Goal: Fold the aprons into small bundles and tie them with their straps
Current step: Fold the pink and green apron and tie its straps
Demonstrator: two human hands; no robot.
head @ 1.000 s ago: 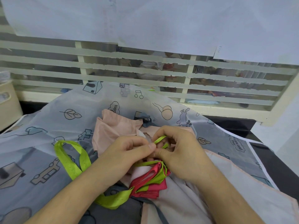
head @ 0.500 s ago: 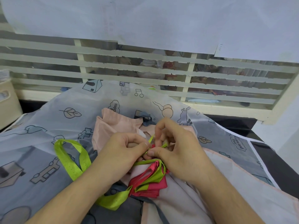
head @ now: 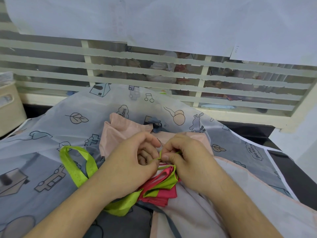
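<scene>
Apron bundle (head: 159, 188), red and folded small, is kept on the patterned cloth (head: 51, 131), its green strap (head: 155, 159) pinched tight by left hand (head: 132, 162) and right hand (head: 187, 160), likely so a knot can be tied.

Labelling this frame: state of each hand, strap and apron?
left hand: pinching green strap
right hand: pinching green strap
green strap: wound round bundle, tail looped loose
red bundle: folded, knot unfinished
printed apron: spread flat
pink apron: crumpled, unfolded
</scene>
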